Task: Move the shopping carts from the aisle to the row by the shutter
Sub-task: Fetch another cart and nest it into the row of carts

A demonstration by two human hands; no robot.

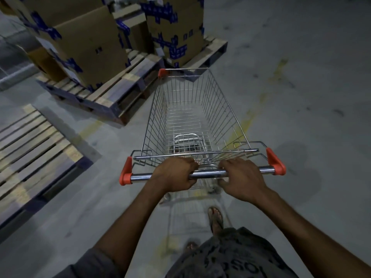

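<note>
A silver wire shopping cart (pixel 218 117) with orange corner caps stands right in front of me, its basket empty. Its chrome handle bar (pixel 208 173) runs across the middle of the view. My left hand (pixel 173 175) is wrapped around the bar left of centre. My right hand (pixel 242 177) grips the bar right of centre, fingers curled over it. No shutter and no other carts are in view.
A wooden pallet (pixel 112 91) stacked with taped cardboard boxes (pixel 84 41) sits ahead on the left, close to the cart's front left corner. A bare pallet (pixel 32 147) lies nearer at left. Grey concrete floor (pixel 311 87) with a faded yellow line stretches to the right.
</note>
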